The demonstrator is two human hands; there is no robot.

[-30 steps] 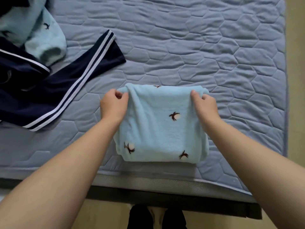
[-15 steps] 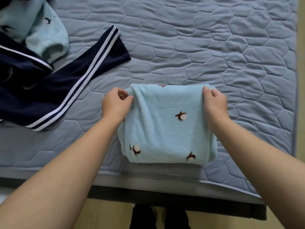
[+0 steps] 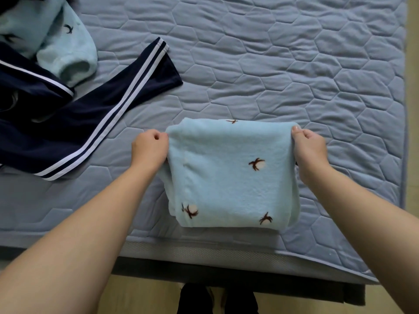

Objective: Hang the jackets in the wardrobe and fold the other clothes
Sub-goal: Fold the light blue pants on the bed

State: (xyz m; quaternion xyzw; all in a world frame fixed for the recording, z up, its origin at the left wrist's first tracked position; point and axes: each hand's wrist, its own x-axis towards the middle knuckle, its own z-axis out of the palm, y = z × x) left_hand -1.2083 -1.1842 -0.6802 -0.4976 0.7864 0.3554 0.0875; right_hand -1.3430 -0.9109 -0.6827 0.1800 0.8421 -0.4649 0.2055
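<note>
1. The folded light-blue fleece garment [image 3: 233, 175] lies near the bed's [image 3: 294, 75] front edge.
2. The left hand [image 3: 150, 148] and right hand [image 3: 309, 150] pinch its far corners, fingers [image 3: 305, 134] clenched and partly hidden by fabric.
3. The navy striped garment [image 3: 90, 123] is cut off at the left.

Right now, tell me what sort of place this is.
Probably a bedroom. A quilted blue mattress fills the view, with its dark bed frame along the near edge. Clothes lie on it: a folded light-blue fleece garment gripped by the left hand and right hand, and a navy white-striped garment.
</note>
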